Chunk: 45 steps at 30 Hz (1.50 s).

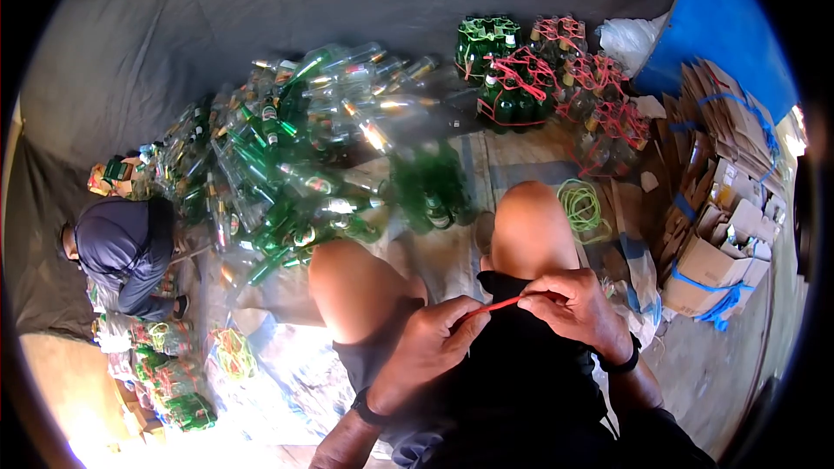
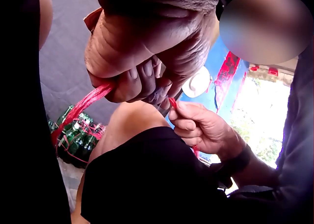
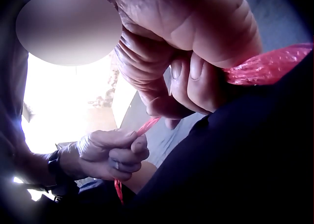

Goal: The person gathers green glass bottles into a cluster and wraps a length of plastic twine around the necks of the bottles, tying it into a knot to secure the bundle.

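Observation:
Between the two hands runs a short span of red plastic twine (image 1: pixel 502 304), held above the lap. The left hand (image 1: pixel 439 339) pinches one end of that span between thumb and curled fingers. At the other end the right hand (image 1: pixel 573 304) grips the twine with thumb and forefinger. In the left wrist view a wider red strand (image 2: pixel 86 105) comes out of the left hand (image 2: pixel 142 47). The right wrist view has crinkled red twine (image 3: pixel 270 66) coming out of the right hand (image 3: pixel 191 42), and a loose red tail hangs below the left hand (image 3: pixel 115 155).
Loose green and clear bottles (image 1: pixel 269 165) are heaped ahead and to the left. Bottle bundles tied with red twine (image 1: pixel 521 78) stand ahead. Green twine (image 1: pixel 584 208) lies beyond the right knee. Flattened cardboard (image 1: pixel 721 252) is stacked at right. Another person (image 1: pixel 122 247) bends at far left.

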{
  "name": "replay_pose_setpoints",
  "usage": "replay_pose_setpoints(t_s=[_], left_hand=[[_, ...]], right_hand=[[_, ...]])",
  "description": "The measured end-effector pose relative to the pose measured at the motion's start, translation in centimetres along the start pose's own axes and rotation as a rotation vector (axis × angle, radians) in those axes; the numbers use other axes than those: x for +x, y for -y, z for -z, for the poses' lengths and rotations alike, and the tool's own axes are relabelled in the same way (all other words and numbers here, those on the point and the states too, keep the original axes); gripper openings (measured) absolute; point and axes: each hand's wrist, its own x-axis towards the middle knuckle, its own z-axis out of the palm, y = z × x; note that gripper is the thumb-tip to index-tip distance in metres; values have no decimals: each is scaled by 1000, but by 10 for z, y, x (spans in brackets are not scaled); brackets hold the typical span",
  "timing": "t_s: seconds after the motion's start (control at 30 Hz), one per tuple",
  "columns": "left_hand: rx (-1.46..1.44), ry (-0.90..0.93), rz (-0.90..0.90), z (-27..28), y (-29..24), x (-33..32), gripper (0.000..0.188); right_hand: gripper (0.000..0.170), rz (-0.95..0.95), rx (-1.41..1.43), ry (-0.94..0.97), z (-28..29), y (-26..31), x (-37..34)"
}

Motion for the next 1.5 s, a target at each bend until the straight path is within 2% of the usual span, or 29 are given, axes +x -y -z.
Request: replay_pose_setpoints(t_s=[0.17,0.3,0.33,0.37,0.8,0.87,0.97,1.1,1.4,1.5], left_hand=[[35,-25,13,4,1,0,12],[29,-37,27,6,4,1,11],[17,-59,-26,5,5,1,11],[5,-81,-79,5,6,1,11],[19,-162,-111,12,13,-1,10],[-17,-139,-2,16,8,-2,10],[-22,-127,57,18,12,-5,10],[40,-145,-3,23,18,-4,9],[-7,-177,56,37,13,-5,11],[3,-201,8,38,6,-2,11]], right_hand=[[12,79,-69,-1,-1,-4,-1],[13,51,-106,48,3,-1,1],[15,26,-133,85,4,0,0],[15,29,-134,86,3,-2,-1],[16,-4,-108,96,7,-2,-6],[16,-13,-92,110,9,1,-5],[13,-8,-78,97,10,3,-5],[12,26,-66,53,9,2,-7],[12,-29,-126,55,19,4,-7],[12,88,-128,-13,22,-3,-9]])
